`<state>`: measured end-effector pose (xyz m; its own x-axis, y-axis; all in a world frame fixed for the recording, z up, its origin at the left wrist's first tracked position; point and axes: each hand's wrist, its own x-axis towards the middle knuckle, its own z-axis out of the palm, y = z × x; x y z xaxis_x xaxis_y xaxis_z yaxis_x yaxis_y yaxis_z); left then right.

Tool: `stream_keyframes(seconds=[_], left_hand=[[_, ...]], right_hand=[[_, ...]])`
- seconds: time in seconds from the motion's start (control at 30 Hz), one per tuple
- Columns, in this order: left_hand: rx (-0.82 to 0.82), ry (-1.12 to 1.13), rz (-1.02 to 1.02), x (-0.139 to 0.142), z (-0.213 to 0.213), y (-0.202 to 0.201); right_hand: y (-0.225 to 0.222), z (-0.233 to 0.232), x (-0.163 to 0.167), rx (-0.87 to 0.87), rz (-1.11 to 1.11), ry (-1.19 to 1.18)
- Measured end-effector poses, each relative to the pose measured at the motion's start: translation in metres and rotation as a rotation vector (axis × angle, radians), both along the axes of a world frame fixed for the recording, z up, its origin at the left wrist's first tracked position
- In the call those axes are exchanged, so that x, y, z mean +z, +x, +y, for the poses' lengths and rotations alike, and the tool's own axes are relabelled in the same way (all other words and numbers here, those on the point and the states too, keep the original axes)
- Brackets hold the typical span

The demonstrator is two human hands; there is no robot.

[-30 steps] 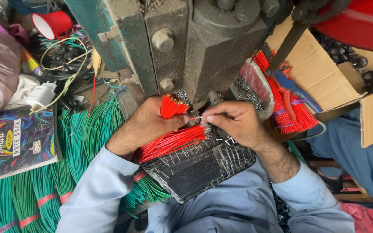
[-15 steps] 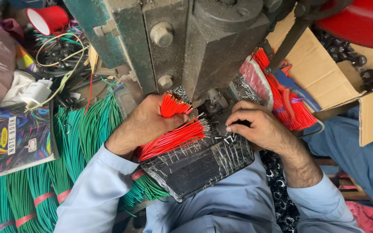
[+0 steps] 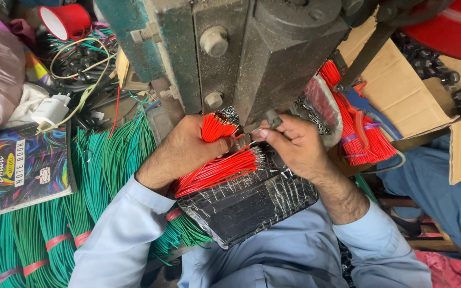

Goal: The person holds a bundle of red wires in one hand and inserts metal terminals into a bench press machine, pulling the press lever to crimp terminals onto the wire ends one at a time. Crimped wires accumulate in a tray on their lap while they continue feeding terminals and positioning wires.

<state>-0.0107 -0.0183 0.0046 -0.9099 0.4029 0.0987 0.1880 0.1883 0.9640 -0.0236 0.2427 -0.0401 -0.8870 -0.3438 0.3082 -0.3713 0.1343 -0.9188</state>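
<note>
Nearest the camera, a black taped tray point(image 3: 252, 205) rests across the person's lap at the near edge of the bench, and a loose fan of red wires point(image 3: 217, 170) lies on its far side with the stripped ends pointing toward the machine. Doing this step well, I judge, means feeding one wire at a time squarely under the head, with the fingertips held to the side of the die, not beneath it, and the bundle gripped firmly so no strand strays in.

Just beyond the tray, the left hand point(image 3: 185, 152) is curled tight round a bunch of red wires point(image 3: 215, 127), whose tips stick up out of the fist, close under the press. The right hand point(image 3: 293, 145) is pressed together at thumb and forefinger, pinching what looks like a single wire end or small metal terminal right at the foot of the grey-green press point(image 3: 252, 58); the exact piece is too small to tell. The other fingers are folded loosely.

Farther left, bundles of green wires point(image 3: 54, 229) tied with red bands cover the bench, beside a colourful notebook point(image 3: 20, 170). Farther right lie more red wires point(image 3: 358, 133) and a cardboard box point(image 3: 401, 90); a red cup point(image 3: 65, 21) sits at the far left corner.
</note>
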Motion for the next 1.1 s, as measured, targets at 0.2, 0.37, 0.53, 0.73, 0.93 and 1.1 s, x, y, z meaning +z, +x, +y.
stream_keyframes(seconds=[0.2,0.37,0.53,0.73,0.93,1.1], left_hand=[[-0.005,0.006,-0.058,-0.003,-0.001,-0.003],[-0.007,-0.041,0.017,0.000,0.000,-0.002],[0.013,-0.070,-0.012,0.003,0.001,-0.001],[0.021,-0.084,0.004,0.002,0.001,0.000],[-0.008,-0.059,-0.022,0.007,0.002,0.002],[-0.108,-0.066,0.162,0.009,0.007,0.005]], right_hand=[[-0.009,-0.009,0.001,-0.013,0.031,0.040],[-0.012,-0.009,-0.002,-0.044,0.090,0.116],[-0.011,-0.007,-0.004,-0.052,0.086,0.110],[-0.012,-0.005,-0.006,-0.086,0.081,0.143],[-0.001,-0.008,0.003,-0.021,-0.044,0.027],[0.017,0.024,0.036,0.110,0.111,0.221]])
